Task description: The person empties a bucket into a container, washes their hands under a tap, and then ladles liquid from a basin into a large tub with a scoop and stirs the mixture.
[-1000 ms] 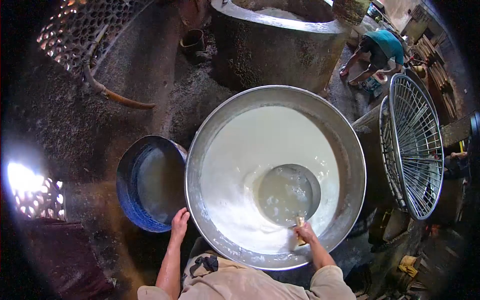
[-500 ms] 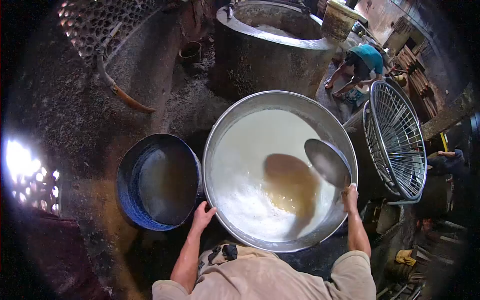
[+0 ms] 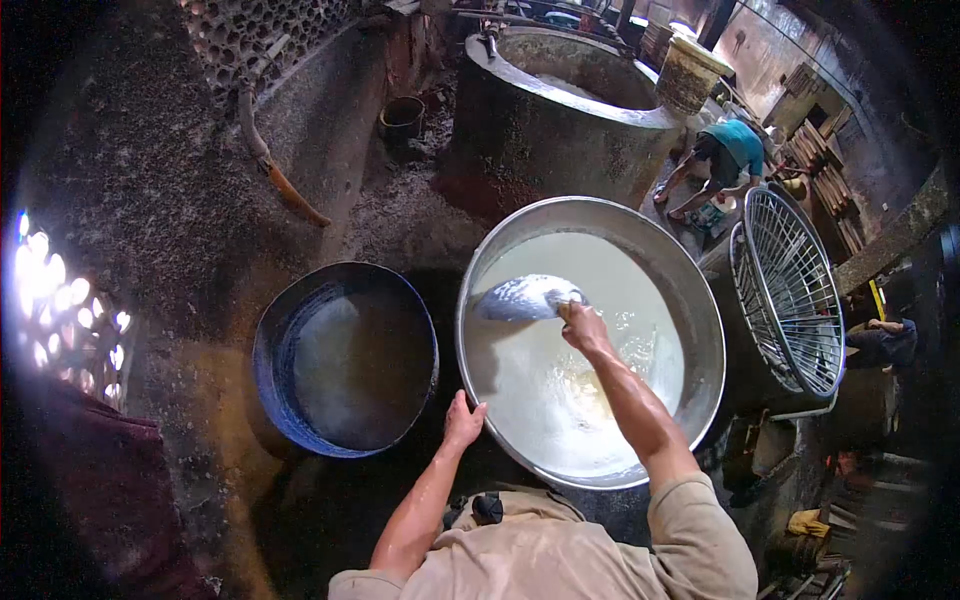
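A wide metal basin [image 3: 705,350] holds milky white liquid with foam toward its near side. My right hand [image 3: 583,326] is closed on the handle of a shiny round metal scoop [image 3: 522,298], which is over the left part of the basin. The fingers of my left hand [image 3: 465,420] grip the basin's lower left rim. To the left of the basin stands a blue-walled tub [image 3: 275,390] with murky liquid inside.
Behind the basin is a large round vat [image 3: 550,150] with a bucket [image 3: 690,75] on its rim. Round metal grilles [image 3: 800,300] lean at right. One person [image 3: 735,145] bends over at the upper right; another [image 3: 890,340] is at far right. A small pot [image 3: 402,118] sits behind.
The scoop in my right hand has swung from the basin's right side across to its left. My left hand stays at the rim. The view has shifted, with the blue tub now more to the right.
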A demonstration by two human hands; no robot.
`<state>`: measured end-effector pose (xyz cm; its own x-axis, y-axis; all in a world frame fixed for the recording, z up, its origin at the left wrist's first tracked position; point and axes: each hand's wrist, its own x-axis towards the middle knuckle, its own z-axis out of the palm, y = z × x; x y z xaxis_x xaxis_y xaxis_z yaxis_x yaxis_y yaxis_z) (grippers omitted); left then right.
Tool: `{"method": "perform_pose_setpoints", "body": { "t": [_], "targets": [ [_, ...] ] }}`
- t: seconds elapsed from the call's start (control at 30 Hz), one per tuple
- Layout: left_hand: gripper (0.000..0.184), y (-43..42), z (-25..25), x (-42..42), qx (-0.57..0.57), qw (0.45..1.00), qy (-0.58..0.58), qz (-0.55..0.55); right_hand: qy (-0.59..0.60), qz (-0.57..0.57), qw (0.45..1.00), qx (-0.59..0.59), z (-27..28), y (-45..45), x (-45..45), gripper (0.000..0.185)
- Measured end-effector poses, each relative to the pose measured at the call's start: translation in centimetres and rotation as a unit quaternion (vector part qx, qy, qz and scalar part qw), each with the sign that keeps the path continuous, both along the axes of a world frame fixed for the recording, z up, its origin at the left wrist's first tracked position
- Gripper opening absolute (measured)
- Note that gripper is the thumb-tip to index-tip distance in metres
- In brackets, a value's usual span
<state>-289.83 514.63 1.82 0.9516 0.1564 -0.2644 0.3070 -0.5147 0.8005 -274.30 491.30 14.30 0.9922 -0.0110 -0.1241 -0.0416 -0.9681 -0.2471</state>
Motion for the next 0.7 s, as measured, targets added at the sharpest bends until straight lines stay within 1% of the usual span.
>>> {"method": "perform_pose_setpoints", "body": {
  "t": [0.07, 0.1, 0.27, 0.33, 0.37, 0.43, 0.5, 0.57, 0.6, 0.63, 0.67, 0.7],
  "targets": [
    [0.051, 0.0, 0.0, 0.2, -0.023, 0.999, 0.033, -0.005, 0.043, 0.005, 0.999, -0.018, -0.7, 1.4, 0.0, 0.034],
    [0.052, 0.3, -1.5, 0.5, -0.054, 0.997, 0.057, -0.023, 0.045, 0.03, 0.998, -0.019, -1.0, 1.6, -0.5, 0.04],
    [0.051, 0.2, -0.1, 0.3, -0.039, 0.997, 0.058, -0.018, 0.09, 0.032, 0.993, -0.063, -6.3, -0.6, -2.7, 0.047],
    [0.049, 0.1, 0.3, 0.3, -0.037, 0.999, 0.034, -0.016, 0.096, 0.044, 0.991, -0.08, -7.6, -2.1, -4.1, 0.046],
    [0.049, 0.2, 0.6, 0.3, -0.036, 0.999, 0.033, -0.018, 0.101, 0.034, 0.992, -0.072, -7.3, -2.6, -5.1, 0.042],
    [0.046, 0.1, 1.1, 0.3, -0.046, 0.998, 0.038, -0.015, 0.108, 0.022, 0.991, -0.076, -8.6, -4.3, -6.7, 0.038],
    [0.045, 0.0, 0.6, 0.3, -0.031, 0.999, 0.026, -0.01, 0.126, 0.0, 0.989, -0.08, -9.2, -6.1, -8.6, 0.031],
    [0.045, 0.1, 0.6, 0.3, -0.011, 1.0, 0.023, -0.012, 0.119, 0.004, 0.989, -0.087, -10.1, -7.9, -10.6, 0.03],
    [0.043, 0.1, 0.7, 0.2, -0.028, 0.999, 0.024, -0.007, 0.111, 0.011, 0.989, -0.096, -10.6, -9.0, -11.6, 0.03],
    [0.043, -0.1, 0.9, 0.1, -0.018, 1.0, 0.019, 0.001, 0.123, -0.008, 0.988, -0.091, -10.9, -10.2, -12.5, 0.034],
    [0.042, -0.3, 1.1, -0.1, -0.007, 1.0, 0.013, 0.009, 0.122, -0.01, 0.988, -0.089, -11.1, -11.3, -13.3, 0.034],
    [0.042, -0.5, 1.4, -0.2, -0.009, 1.0, -0.005, 0.016, 0.148, 0.013, 0.984, -0.095, -11.3, -12.6, -14.0, 0.047]
  ]
}}
